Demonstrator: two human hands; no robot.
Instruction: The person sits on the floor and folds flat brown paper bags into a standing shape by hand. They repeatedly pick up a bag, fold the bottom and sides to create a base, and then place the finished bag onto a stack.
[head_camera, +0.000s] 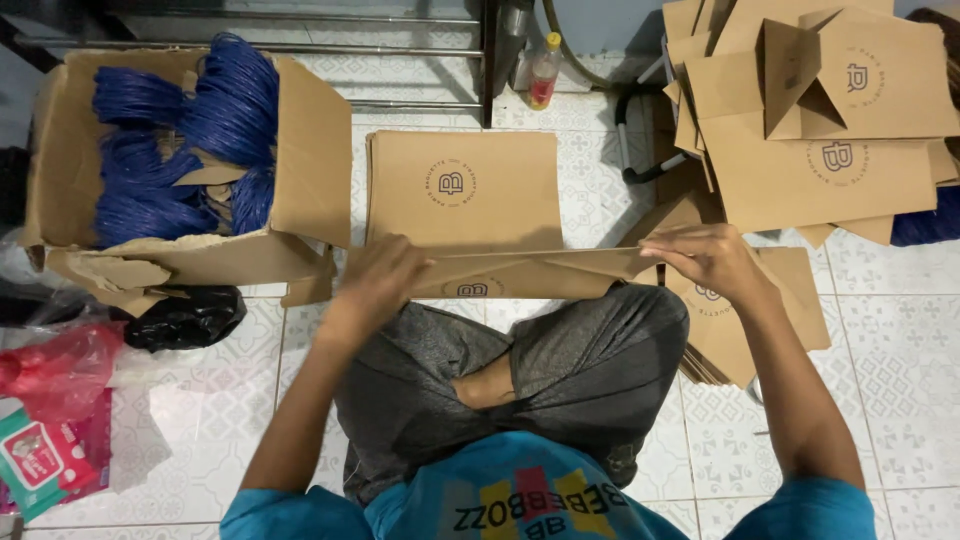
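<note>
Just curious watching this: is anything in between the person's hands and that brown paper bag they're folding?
Nothing visible. The left hand and the right hand both rest directly on the flattened brown paper bag, one at each end, above the crossed legs.

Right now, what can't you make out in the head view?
- Left hand fingertips: curled over the folded brown paper bag, so the grip is unclear.
- Bag's lower edge: hidden behind the knees.
- Flat bag stack by the right hand: count hidden by the forearm.
- Cardboard box bottom: covered by blue cord bundles.
</note>
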